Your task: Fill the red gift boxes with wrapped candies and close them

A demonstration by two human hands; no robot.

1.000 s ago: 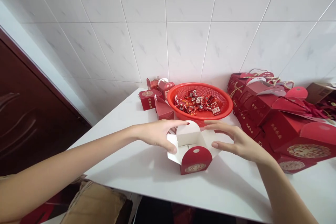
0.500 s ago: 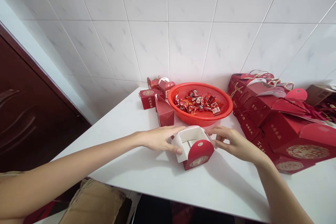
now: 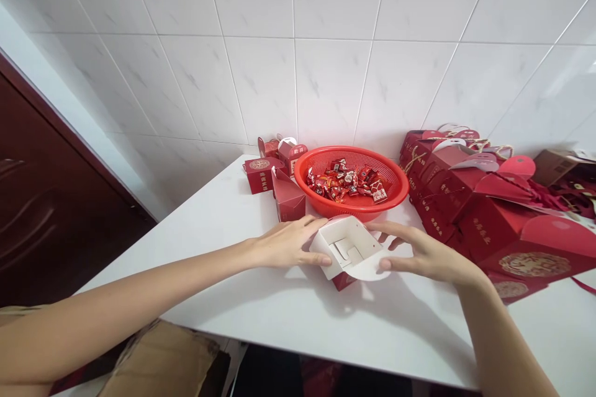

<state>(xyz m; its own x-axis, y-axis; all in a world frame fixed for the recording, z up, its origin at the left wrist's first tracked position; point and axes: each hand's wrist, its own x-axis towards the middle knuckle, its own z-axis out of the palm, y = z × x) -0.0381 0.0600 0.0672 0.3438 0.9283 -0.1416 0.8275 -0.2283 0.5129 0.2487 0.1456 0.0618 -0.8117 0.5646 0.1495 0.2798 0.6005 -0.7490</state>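
A small red gift box (image 3: 345, 282) with a white inside stands open at the top on the table, between my hands. My left hand (image 3: 293, 242) grips its left side, thumb at the near left wall and fingers at the far side. On the right, my right hand (image 3: 419, 254) has its thumb on the box's rounded flap (image 3: 367, 270), which is bent outward and shows its white face. The other right fingers reach behind the box's right corner, partly hidden. Folded white bottom tabs show inside the box.
Behind the box stands a red plastic basket (image 3: 305, 192) holding wrapped candies (image 3: 342, 183). Several small red boxes (image 3: 261, 175) sit to its left. A pile of larger red boxes (image 3: 493, 223) lies at the right. A brown carton (image 3: 158, 360) is below the white table's (image 3: 223, 304) near edge.
The box's near rounded flap has gone from upright, red face showing, to bent outward with its white face up. My right thumb has moved onto it, and the box has turned slightly.
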